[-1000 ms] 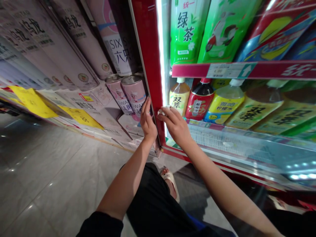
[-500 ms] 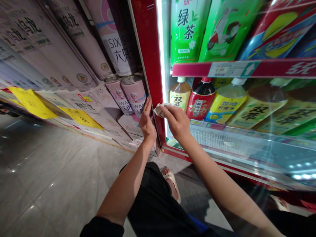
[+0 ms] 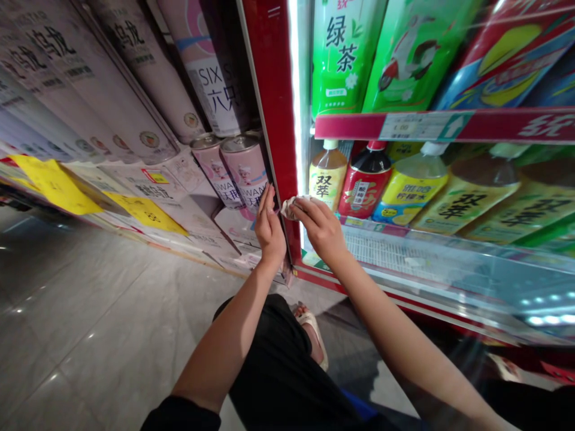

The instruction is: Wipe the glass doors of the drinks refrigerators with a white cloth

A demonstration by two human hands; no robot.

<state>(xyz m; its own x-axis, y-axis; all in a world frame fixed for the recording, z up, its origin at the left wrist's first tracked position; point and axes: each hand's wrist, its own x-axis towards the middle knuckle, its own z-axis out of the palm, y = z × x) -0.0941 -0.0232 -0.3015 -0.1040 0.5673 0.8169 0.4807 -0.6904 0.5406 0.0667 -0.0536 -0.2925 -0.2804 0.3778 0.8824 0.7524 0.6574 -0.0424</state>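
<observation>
My right hand point(image 3: 320, 228) grips a crumpled white tissue point(image 3: 290, 206) and presses it to the red frame point(image 3: 266, 78) of a drinks fridge, low down beside the lit glass. My left hand point(image 3: 271, 230) lies along the left side of that frame, fingers stretched out and pointing up, holding nothing. Just behind its fingertips stands a pink can point(image 3: 245, 167). A bottle with a yellow label point(image 3: 326, 173) shows through the glass close to my right hand.
Boxed drinks with yellow price tags point(image 3: 139, 212) line the left side. Inside the fridge, green tea bottles point(image 3: 335, 54) stand above a magenta shelf edge point(image 3: 350, 127), several more bottles below. Grey floor tiles point(image 3: 121, 311) and my sandalled foot point(image 3: 313, 335) are underneath.
My right hand and the tissue have moved slightly down along the red frame. The left hand has shifted a little lower too, still flat against the side.
</observation>
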